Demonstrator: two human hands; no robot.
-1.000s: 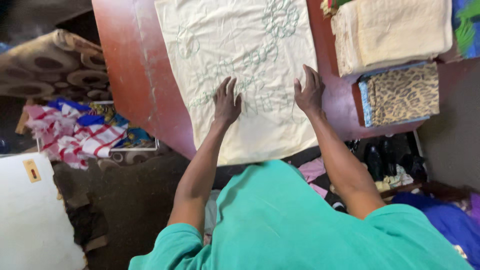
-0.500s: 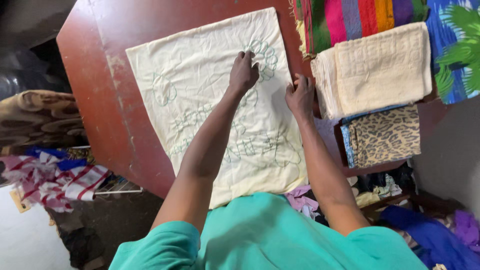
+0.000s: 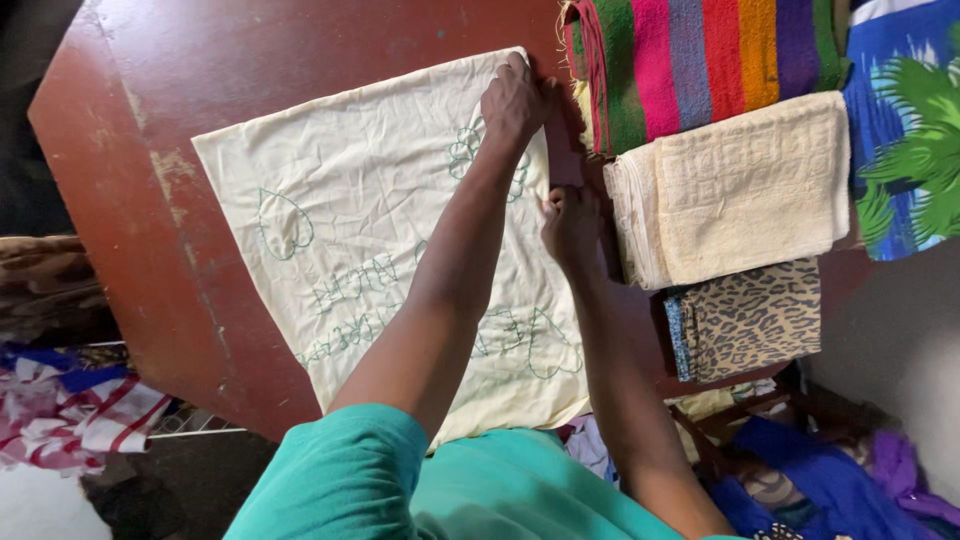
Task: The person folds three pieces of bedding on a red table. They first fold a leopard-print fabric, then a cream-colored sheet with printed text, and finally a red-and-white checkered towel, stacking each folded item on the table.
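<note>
Cream cloth flat under both hands — left hand, right hand.

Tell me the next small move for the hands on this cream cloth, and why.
Probably pinch the far corner and lift it. The left hand already rests on the far right corner of the cream embroidered cloth, and the right hand sits at its right edge. The cloth lies spread flat but creased on the red-brown table, so both hands seem placed to gather that side.
</note>
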